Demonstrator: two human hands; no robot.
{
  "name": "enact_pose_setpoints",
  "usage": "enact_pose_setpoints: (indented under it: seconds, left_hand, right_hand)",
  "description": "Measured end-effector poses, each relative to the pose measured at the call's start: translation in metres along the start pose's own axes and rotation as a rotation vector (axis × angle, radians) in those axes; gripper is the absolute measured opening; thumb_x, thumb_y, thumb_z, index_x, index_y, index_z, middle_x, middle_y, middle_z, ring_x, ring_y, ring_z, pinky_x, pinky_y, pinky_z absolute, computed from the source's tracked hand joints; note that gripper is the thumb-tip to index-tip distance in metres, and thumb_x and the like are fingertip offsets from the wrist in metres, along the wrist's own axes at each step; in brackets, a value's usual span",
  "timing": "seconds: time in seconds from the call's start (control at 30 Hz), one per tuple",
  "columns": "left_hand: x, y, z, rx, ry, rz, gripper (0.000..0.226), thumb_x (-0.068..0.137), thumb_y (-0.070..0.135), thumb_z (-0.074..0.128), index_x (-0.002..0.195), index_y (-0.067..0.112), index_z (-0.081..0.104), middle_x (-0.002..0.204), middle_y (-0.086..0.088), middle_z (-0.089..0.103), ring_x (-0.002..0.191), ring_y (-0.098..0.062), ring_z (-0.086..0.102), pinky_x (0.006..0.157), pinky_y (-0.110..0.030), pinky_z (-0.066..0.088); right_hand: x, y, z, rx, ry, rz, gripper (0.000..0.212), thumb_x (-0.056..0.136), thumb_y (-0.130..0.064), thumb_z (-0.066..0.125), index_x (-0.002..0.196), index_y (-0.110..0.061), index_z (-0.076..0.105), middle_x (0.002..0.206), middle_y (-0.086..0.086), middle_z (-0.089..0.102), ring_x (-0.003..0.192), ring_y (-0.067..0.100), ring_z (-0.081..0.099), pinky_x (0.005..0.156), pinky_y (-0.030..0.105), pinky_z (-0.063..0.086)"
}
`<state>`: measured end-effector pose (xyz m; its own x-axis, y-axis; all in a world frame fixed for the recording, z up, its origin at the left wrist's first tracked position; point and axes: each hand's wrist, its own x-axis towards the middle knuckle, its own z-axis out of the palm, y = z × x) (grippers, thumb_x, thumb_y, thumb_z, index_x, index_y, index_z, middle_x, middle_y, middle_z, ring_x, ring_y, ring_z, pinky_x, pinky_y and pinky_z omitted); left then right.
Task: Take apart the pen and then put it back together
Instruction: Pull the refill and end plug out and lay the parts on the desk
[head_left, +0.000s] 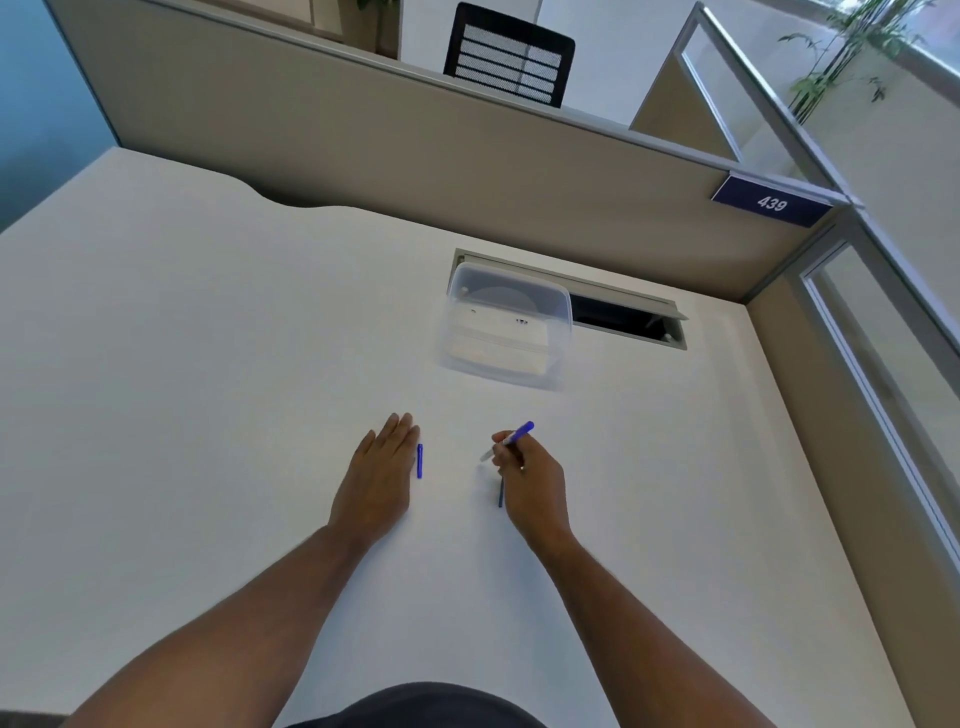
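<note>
On the white worktop (208, 364) stands a clear plastic box (506, 325). The left hand (382, 467) lies flat with open grip, just beside a blue pen cap (420, 461). The right hand (530, 480) grips the pen barrel (511, 439), tilted; a thin blue refill (501, 493) lies partly under it.

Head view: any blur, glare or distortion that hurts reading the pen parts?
Head view: strong wide-angle bend, partition edges curve; lighting soft and even, faint shadows, no harsh glare on the desk. Clear container looks smeared. Pen body in the right hand and blue cap by the left hand are small but readable.
</note>
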<state>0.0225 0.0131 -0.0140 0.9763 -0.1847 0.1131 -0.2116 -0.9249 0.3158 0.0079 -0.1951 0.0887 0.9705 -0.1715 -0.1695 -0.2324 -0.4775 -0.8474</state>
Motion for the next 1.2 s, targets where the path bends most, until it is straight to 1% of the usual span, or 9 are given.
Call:
enact_pose_setpoints:
  seconds: [0.17, 0.23, 0.3, 0.47, 0.67, 0.77, 0.87, 0.97, 1.2]
  left_hand:
    - [-0.002, 0.005, -0.002, 0.012, -0.024, -0.014, 0.055, 0.089, 0.001, 0.044, 0.143, 0.006, 0.050, 0.156, -0.009, 0.047, 0.147, -0.025, 0.041, 0.115, -0.044, 0.037]
    - [-0.003, 0.005, -0.002, 0.020, -0.026, -0.013, 0.054, 0.091, 0.002, 0.043, 0.144, 0.006, 0.049, 0.157, -0.009, 0.046, 0.148, -0.025, 0.040, 0.116, -0.044, 0.036]
    - [-0.003, 0.005, -0.003, 0.023, -0.028, -0.007, 0.053, 0.092, 0.007, 0.035, 0.143, 0.006, 0.050, 0.156, -0.009, 0.046, 0.147, -0.025, 0.041, 0.116, -0.044, 0.037]
    - [-0.002, 0.003, -0.002, 0.006, -0.053, -0.016, 0.052, 0.093, 0.006, 0.044, 0.145, 0.007, 0.048, 0.158, -0.008, 0.044, 0.149, -0.023, 0.038, 0.118, -0.043, 0.035]
    - [-0.003, 0.004, -0.004, -0.013, -0.042, -0.018, 0.051, 0.094, 0.008, 0.040, 0.144, 0.007, 0.050, 0.157, -0.008, 0.045, 0.148, -0.023, 0.039, 0.118, -0.043, 0.035]
    - [-0.003, 0.003, -0.002, -0.018, -0.041, -0.018, 0.050, 0.095, 0.009, 0.039, 0.145, 0.008, 0.049, 0.158, -0.007, 0.044, 0.149, -0.022, 0.037, 0.119, -0.042, 0.033]
    - [-0.003, 0.002, -0.001, -0.027, -0.041, -0.023, 0.051, 0.097, 0.012, 0.032, 0.146, 0.008, 0.048, 0.159, -0.007, 0.043, 0.150, -0.022, 0.036, 0.120, -0.041, 0.030]
    - [-0.002, 0.004, -0.003, -0.023, -0.049, -0.021, 0.058, 0.094, 0.014, 0.024, 0.146, 0.006, 0.048, 0.159, -0.008, 0.043, 0.149, -0.023, 0.037, 0.119, -0.043, 0.032]
    - [-0.001, 0.002, 0.000, -0.035, -0.057, -0.031, 0.057, 0.098, 0.018, 0.021, 0.148, 0.007, 0.046, 0.160, -0.006, 0.041, 0.150, -0.022, 0.035, 0.120, -0.042, 0.030]
  right_hand:
    - [0.004, -0.004, 0.003, -0.031, 0.089, -0.026, 0.015, 0.102, -0.012, 0.051, 0.098, -0.011, 0.065, 0.108, -0.020, 0.066, 0.099, 0.003, 0.065, 0.090, 0.030, 0.053]
    - [0.007, -0.003, 0.006, -0.083, 0.044, 0.007, 0.018, 0.102, -0.015, 0.047, 0.097, -0.014, 0.064, 0.101, -0.019, 0.067, 0.091, 0.010, 0.066, 0.084, 0.042, 0.059]
    - [0.010, -0.002, 0.006, -0.140, 0.009, 0.041, 0.022, 0.100, -0.016, 0.043, 0.093, -0.016, 0.064, 0.092, -0.012, 0.068, 0.086, 0.016, 0.065, 0.077, 0.048, 0.060]
    - [0.012, -0.009, 0.004, -0.137, 0.103, -0.009, 0.020, 0.104, -0.018, 0.044, 0.098, -0.014, 0.063, 0.097, -0.011, 0.068, 0.092, 0.010, 0.063, 0.079, 0.027, 0.047]
    - [0.009, -0.006, 0.004, -0.135, 0.196, -0.088, 0.016, 0.105, -0.021, 0.046, 0.100, -0.021, 0.061, 0.093, -0.013, 0.063, 0.084, 0.015, 0.063, 0.079, 0.033, 0.053]
    - [0.007, -0.007, 0.000, -0.148, 0.235, -0.155, 0.017, 0.104, -0.020, 0.048, 0.099, -0.014, 0.063, 0.085, -0.008, 0.064, 0.072, 0.014, 0.057, 0.068, 0.028, 0.047]
    - [0.004, -0.011, -0.004, -0.132, 0.295, -0.210, 0.019, 0.102, -0.020, 0.051, 0.091, -0.009, 0.061, 0.075, -0.004, 0.062, 0.061, 0.015, 0.050, 0.059, 0.029, 0.044]
    - [0.000, -0.019, -0.009, -0.100, 0.333, -0.239, 0.018, 0.102, -0.019, 0.053, 0.087, -0.013, 0.061, 0.068, -0.005, 0.059, 0.055, 0.011, 0.047, 0.056, 0.026, 0.040]
    - [-0.007, -0.039, -0.020, 0.001, 0.389, -0.286, 0.020, 0.102, -0.013, 0.054, 0.086, -0.023, 0.059, 0.063, -0.016, 0.055, 0.054, 0.007, 0.049, 0.054, 0.014, 0.035]
